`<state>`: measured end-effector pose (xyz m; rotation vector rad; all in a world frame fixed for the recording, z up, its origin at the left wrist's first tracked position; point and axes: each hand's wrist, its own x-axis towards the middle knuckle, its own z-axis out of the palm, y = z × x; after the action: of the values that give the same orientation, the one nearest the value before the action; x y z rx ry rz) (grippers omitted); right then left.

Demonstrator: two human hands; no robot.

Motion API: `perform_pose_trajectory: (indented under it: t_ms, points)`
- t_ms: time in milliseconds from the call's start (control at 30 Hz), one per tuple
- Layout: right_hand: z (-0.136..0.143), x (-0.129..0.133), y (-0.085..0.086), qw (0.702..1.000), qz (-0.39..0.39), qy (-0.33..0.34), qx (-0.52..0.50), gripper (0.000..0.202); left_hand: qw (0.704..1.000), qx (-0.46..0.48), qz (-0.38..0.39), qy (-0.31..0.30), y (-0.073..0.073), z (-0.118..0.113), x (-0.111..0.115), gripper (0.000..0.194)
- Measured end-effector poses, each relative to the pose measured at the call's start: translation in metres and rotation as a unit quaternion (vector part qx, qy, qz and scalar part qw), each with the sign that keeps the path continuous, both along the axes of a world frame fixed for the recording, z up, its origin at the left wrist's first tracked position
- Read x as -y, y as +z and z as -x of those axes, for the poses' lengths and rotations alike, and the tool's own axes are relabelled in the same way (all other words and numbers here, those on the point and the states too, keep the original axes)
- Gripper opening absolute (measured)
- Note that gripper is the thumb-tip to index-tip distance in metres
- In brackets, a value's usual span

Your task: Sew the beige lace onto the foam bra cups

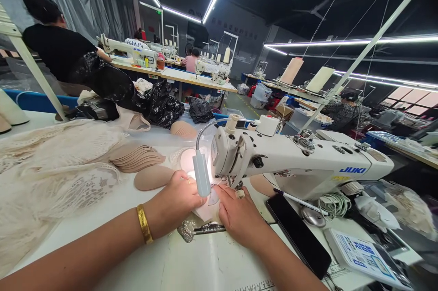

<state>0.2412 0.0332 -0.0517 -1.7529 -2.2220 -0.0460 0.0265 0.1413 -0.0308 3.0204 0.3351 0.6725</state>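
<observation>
A beige fabric piece (205, 210) lies on the bed of the white JUKI sewing machine (301, 163), close to its needle area. My left hand (179, 197), with a gold bracelet (144, 224) at the wrist, has its fingers curled on the left edge of that fabric. A small grey lamp (201, 174) on a bendy neck hides part of these fingers. From the right, my right hand (241, 211) rests on the fabric with its fingers stretched flat towards the needle. The needle itself is hidden behind the lamp and machine head.
Stacked beige bra cups (138, 158) and cream lace pieces (68, 177) cover the left side. A black phone (299, 236), a pen (297, 200), a cable coil (337, 204) and a white box (362, 254) lie right. Black plastic bags (162, 104) sit behind; a co-worker (58, 49) sits far left.
</observation>
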Motion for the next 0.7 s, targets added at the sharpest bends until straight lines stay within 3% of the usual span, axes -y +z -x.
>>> perform_pose_trajectory:
  t_ms: [233, 433, 700]
  points:
    - [-0.005, 0.004, -0.002, 0.994, -0.063, 0.072, -0.049, 0.04, 0.999, -0.012, -0.036, -0.009, -0.002, 0.002, 0.007, 0.027]
    - [-0.006, 0.002, -0.001, 0.997, -0.047, 0.047, -0.048, 0.041, 0.999, -0.029, -0.032, -0.022, 0.001, 0.001, 0.01, 0.03]
    - [-0.007, 0.001, 0.0, 0.999, -0.021, 0.019, -0.032, 0.047, 0.999, 0.004, -0.029, -0.025, -0.006, 0.0, 0.003, 0.025]
